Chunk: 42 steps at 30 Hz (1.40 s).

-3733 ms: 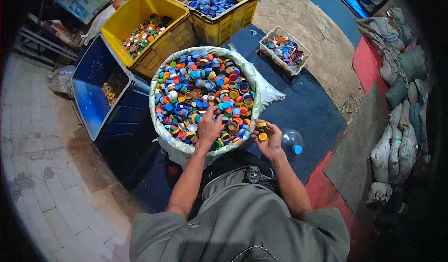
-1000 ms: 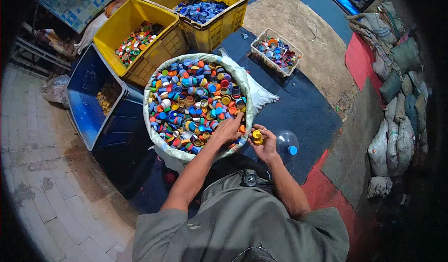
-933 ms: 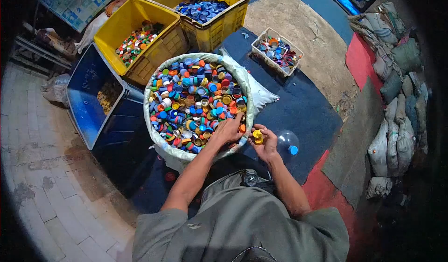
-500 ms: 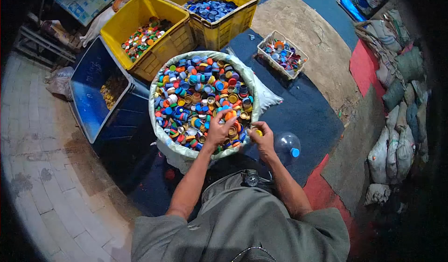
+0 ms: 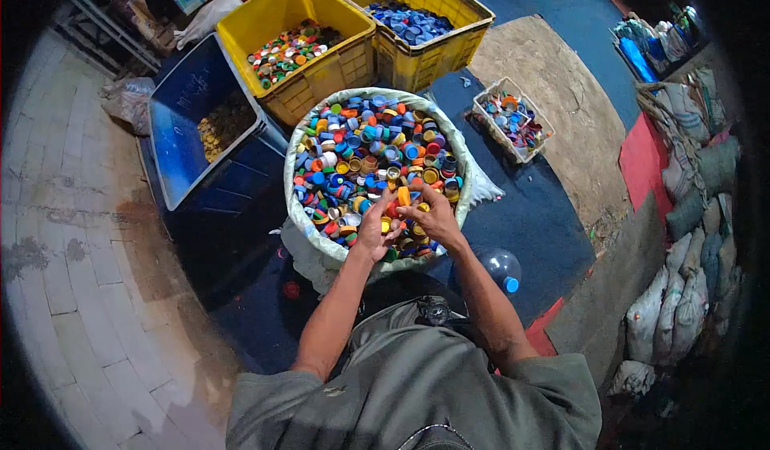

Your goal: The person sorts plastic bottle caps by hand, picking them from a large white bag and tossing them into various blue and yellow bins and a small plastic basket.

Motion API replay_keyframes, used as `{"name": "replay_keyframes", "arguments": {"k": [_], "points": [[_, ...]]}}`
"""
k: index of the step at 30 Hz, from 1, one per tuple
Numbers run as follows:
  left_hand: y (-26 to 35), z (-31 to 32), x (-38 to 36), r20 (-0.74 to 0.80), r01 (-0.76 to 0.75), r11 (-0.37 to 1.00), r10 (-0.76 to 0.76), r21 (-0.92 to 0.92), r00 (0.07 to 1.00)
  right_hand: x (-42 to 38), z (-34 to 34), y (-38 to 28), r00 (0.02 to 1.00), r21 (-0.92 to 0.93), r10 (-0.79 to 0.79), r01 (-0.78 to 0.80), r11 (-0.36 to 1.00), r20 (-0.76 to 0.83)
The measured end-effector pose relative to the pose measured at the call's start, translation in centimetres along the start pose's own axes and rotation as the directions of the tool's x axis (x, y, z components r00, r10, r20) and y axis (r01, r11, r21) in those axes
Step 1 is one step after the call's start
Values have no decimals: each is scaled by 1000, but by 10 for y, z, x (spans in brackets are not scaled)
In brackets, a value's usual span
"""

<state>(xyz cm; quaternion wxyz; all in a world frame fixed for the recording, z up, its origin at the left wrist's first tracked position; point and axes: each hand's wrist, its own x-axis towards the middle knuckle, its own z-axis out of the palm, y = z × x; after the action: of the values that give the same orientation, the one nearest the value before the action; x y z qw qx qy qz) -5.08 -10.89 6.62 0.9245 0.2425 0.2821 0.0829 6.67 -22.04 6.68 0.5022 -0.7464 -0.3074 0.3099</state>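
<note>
My left hand (image 5: 374, 232) is over the near part of a round, cloth-lined tub (image 5: 293, 201) heaped with bottle caps of many colours. Its palm is turned up, with a yellow bottle cap (image 5: 386, 224) against the curled fingers. Close on its right, my right hand (image 5: 435, 217) reaches in with thumb and fingers around an orange bottle cap (image 5: 403, 196). The fingertips of both hands nearly meet there, and which of them bears the orange cap's weight is hard to make out. Loose caps (image 5: 369, 141) lie just beneath and beyond the hands.
Behind the tub stand a blue bin (image 5: 172, 157), a yellow crate (image 5: 241, 29) and another yellow crate (image 5: 437, 57), each holding caps. A small white basket (image 5: 521, 157) is at the right. A clear bottle (image 5: 493, 265) with a blue cap lies near my right forearm; sacks (image 5: 678, 306) line the far right.
My right hand has moved left from the tub's rim to meet my left hand. The yellow cap, earlier in my right fingers, appears at my left hand. The view has shifted slightly.
</note>
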Motion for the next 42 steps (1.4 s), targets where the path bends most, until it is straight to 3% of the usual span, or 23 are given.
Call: {"name": "replay_keyframes", "arguments": {"k": [1, 2, 4, 5, 8, 9, 11, 12, 15, 21, 24, 27, 30, 32, 36, 42], "points": [[-1, -7, 1, -12, 1, 1000, -1, -17, 1000, -1, 1, -5, 1000, 28, 29, -29, 999, 3], [0, -12, 2, -11, -10, 998, 10, -54, 1000, -3, 1, -11, 995, 190, 99, -100, 977, 12], [1, -18, 3, -8, -32, 991, 31, -131, 999, -2, 7, -11, 992, 340, 104, -73, 938, -72], [1, -22, 4, -19, -44, 991, 42, -126, 999, -3, 6, -9, 988, 435, 153, -126, 892, -27], [7, -19, 1, -148, -38, 999, 40, 16, 988, -6, 2, -5, 966, 682, 234, -247, 688, 114], [11, -25, 0, -86, 23, 998, -29, -64, 996, -7, 1, -4, 962, 753, 231, -261, 604, 148], [9, -32, 0, -110, 12, 988, -29, -152, 994, -9, 2, -6, 951, 836, 258, -281, 472, 174], [10, -30, -2, -121, 7, 981, -31, -195, 992, -9, 2, -5, 949, 846, 245, -291, 446, 197], [11, -21, -2, -200, -47, 994, 26, -103, 980, -10, -1, 2, 949, 872, 199, -306, 383, 246], [10, -39, 6, -202, -77, 996, 85, 48, 976, -8, 2, 3, 958, 892, 152, -284, 353, 245], [10, -50, 5, -150, -59, 992, 42, -110, 988, -9, 3, 3, 966, 893, 116, -259, 367, 233], [14, -56, 2, -227, -77, 975, 28, -211, 974, -9, 4, 8, 968, 904, 71, -250, 346, 241], [15, -55, -4, -196, -154, 921, 87, -359, 977, -12, 5, 3, 961, 914, 85, -278, 296, 265], [13, -52, -7, -171, -172, 902, 112, -396, 979, -13, 7, -2, 949, 917, 104, -313, 246, 296], [11, -36, -12, -111, -191, 874, 157, -447, 981, -10, 16, 7, 932, 890, 95, -361, 277, 349], [20, -37, 2, -172, -259, 816, 197, -518, 965, 10, 41, -3, 926, 903, 84, -377, 205, 368]]}}
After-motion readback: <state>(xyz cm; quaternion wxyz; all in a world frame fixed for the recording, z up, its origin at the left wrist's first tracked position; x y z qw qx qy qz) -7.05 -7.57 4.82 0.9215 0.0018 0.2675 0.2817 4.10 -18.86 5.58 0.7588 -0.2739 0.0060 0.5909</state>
